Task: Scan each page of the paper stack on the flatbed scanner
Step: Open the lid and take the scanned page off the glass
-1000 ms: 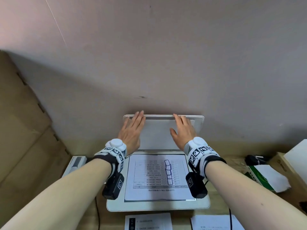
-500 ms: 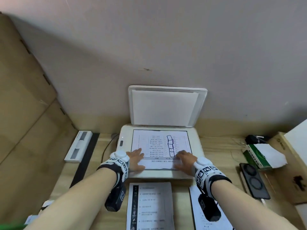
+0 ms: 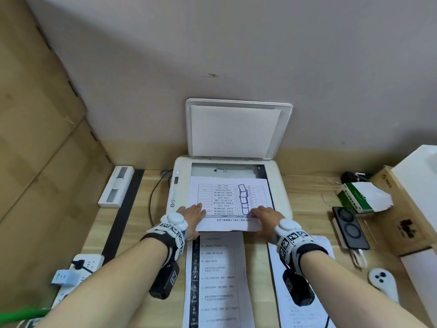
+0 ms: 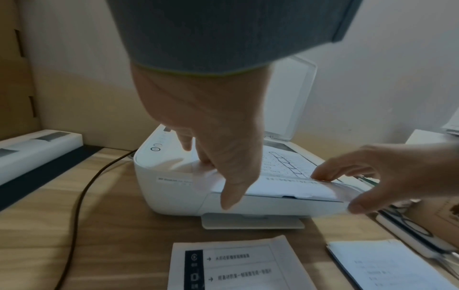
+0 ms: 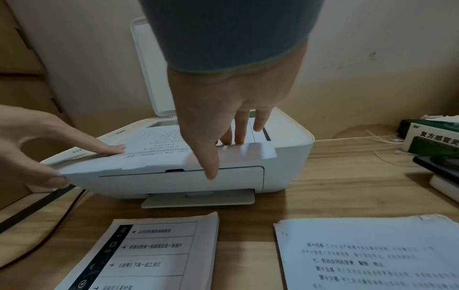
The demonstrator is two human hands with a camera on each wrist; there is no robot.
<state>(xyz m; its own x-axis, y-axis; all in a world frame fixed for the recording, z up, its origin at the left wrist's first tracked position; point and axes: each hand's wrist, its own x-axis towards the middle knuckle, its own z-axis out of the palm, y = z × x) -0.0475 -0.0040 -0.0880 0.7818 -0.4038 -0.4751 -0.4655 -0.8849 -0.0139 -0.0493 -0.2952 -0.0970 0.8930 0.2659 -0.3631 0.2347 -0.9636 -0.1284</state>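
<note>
The white flatbed scanner (image 3: 281, 197) sits at the desk's back edge with its lid (image 3: 236, 131) raised against the wall. A printed sheet (image 3: 227, 200) with a table lies face up on the glass, shifted forward so that it overhangs the front edge. A strip of bare glass (image 3: 227, 169) shows behind it. My left hand (image 3: 192, 215) holds the sheet's near left corner, fingers on top and thumb under the edge (image 5: 49, 147). My right hand (image 3: 262, 216) pinches the near right corner the same way (image 4: 372, 176).
Two paper stacks lie in front of the scanner, one in the middle (image 3: 215, 280) and one to the right (image 3: 281, 313). To the right are a phone (image 3: 350, 227), a green box (image 3: 359, 197) and a cardboard box (image 3: 402, 209). A power strip (image 3: 78, 268) and a white bar device (image 3: 117, 187) lie left.
My hands left the raised lid and came down to the sheet's near corners. The sheet has slid toward me, baring the far strip of glass.
</note>
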